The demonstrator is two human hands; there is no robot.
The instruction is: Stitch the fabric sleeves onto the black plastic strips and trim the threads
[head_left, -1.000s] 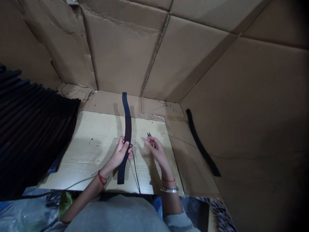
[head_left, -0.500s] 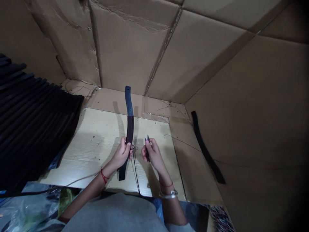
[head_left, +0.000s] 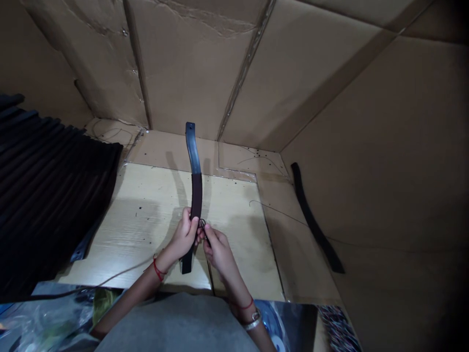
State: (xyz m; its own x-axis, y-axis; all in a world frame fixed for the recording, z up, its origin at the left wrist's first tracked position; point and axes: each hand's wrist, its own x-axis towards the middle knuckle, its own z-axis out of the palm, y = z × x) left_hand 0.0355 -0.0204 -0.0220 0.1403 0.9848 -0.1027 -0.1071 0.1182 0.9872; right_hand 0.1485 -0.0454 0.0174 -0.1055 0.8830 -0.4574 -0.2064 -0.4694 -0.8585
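Observation:
My left hand (head_left: 184, 236) is closed around a long, curved dark strip (head_left: 197, 193), gripping its lower half with the thumb on top. The strip has a brown-covered middle, a shiny dark upper end with a small hole, and a black lower end. A thin black cord (head_left: 210, 274) runs from beside my left fingers down toward the table's front edge. Close against the strip's right side, my right hand (head_left: 219, 250) is closed on small thread snips, seen clearly half a second ago and now mostly hidden by the fingers. The snips' tips are near the cord's small loop (head_left: 202, 223).
A large stack of dark strips (head_left: 54, 195) fills the left side. Another black curved strip (head_left: 317, 225) leans on the cardboard wall (head_left: 395, 171) at right. Cardboard also rises behind the pale board (head_left: 154, 190). Clear plastic (head_left: 51, 318) and multicoloured threads (head_left: 339, 327) lie below the front edge.
My right hand has moved left, bringing the snips up to the cord beside the strip. My left hand still grips the strip in nearly the same place; the view has shifted slightly.

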